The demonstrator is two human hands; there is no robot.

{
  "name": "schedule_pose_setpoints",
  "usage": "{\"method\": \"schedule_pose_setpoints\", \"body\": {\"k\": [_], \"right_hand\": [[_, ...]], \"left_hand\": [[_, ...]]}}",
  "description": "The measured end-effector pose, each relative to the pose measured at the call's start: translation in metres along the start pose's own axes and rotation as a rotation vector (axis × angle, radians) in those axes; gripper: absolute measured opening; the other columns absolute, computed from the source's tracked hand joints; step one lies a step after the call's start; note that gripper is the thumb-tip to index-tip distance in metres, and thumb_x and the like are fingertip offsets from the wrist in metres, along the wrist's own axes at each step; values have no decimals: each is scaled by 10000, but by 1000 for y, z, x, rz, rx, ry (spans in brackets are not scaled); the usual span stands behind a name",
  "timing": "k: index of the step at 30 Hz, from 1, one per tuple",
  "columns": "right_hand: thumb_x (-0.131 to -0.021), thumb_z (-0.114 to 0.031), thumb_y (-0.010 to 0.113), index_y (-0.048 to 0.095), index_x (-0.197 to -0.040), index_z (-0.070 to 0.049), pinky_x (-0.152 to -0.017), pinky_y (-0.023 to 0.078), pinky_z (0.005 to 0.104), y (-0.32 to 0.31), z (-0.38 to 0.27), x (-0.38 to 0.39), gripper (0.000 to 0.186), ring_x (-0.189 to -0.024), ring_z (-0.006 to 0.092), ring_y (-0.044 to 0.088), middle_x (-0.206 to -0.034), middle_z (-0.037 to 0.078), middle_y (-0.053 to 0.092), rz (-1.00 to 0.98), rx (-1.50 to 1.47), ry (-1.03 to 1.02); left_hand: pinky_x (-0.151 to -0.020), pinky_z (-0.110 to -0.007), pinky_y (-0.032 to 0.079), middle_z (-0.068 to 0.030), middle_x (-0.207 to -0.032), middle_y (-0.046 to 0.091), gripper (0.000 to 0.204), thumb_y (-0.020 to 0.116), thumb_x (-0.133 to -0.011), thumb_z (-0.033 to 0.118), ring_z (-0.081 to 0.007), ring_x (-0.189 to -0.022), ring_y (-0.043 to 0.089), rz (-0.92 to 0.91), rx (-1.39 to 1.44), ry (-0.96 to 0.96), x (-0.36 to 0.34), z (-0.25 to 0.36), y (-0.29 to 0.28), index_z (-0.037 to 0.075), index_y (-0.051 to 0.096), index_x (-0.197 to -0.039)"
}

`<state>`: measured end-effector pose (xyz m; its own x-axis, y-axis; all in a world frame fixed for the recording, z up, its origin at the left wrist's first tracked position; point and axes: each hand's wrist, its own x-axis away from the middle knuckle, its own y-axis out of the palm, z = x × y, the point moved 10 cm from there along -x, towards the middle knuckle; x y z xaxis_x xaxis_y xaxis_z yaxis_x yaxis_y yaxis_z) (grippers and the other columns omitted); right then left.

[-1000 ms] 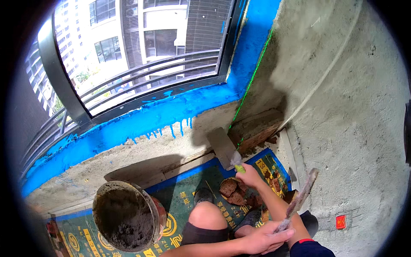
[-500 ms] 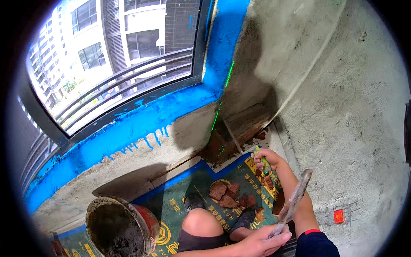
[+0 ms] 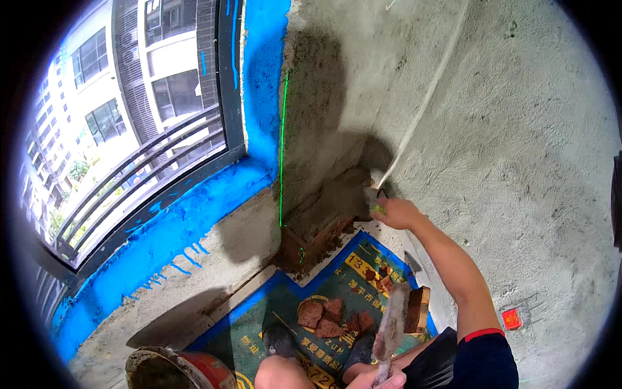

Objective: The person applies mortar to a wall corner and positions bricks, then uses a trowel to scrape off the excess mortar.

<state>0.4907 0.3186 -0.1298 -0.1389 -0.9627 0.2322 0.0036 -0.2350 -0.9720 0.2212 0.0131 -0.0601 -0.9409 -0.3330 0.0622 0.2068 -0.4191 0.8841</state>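
Brick pieces [image 3: 334,318] lie on the mat [image 3: 285,311], right of the bucket [image 3: 178,371].

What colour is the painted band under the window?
Bright blue; the band shows best in the head view, running below the window.

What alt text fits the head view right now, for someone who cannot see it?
The right hand presses a trowel against wet mortar on a grey wall corner. The left hand grips a mortar-caked stick above brick pieces beside a bucket.

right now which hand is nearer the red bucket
Left. The left hand, low by the knee holding a mortar-caked tool, is nearer the red bucket; the right hand is up at the wall.
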Motion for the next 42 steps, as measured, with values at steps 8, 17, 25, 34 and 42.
{"method": "schedule_pose_setpoints", "body": {"k": [8,17,25,34,42], "right_hand": [[-893,-552,565,617,-1257,-131,-873,524,484,-23,104,-49,559,-1014,400,659,-1105,194,687,219,97,237],[-908,-288,555,615,-1132,-69,-786,541,445,-12,99,-58,319,-910,321,702,-1004,144,693,356,291,281],[-896,-257,581,612,-1103,-80,-746,528,445,-8,98,-42,274,-873,314,682,-1005,123,661,536,340,264],[-835,-136,576,642,-1052,-31,-708,497,410,22,51,-29,250,-831,260,646,-929,117,639,593,511,49],[-790,-93,609,554,-1269,-8,-731,499,424,50,-61,48,489,-918,286,615,-1019,137,613,580,404,-140]], "left_hand": [[-380,-252,272,14,-481,343,368,525,-1012,341,-109,-362,304,290,104,-15,12,15,-38,108,427,-745],[-378,-250,273,10,-493,350,351,527,-1013,328,-110,-367,303,329,157,13,15,24,-43,100,439,-761],[-380,-255,278,14,-489,350,347,523,-1016,328,-110,-365,312,369,101,25,20,27,-40,96,444,-771],[-396,-252,288,11,-473,360,383,494,-1025,343,-111,-363,330,286,-9,45,17,26,-31,98,435,-736],[-391,-251,290,9,-455,361,439,502,-1018,371,-113,-352,339,293,-40,87,24,27,-38,112,423,-672]]}}
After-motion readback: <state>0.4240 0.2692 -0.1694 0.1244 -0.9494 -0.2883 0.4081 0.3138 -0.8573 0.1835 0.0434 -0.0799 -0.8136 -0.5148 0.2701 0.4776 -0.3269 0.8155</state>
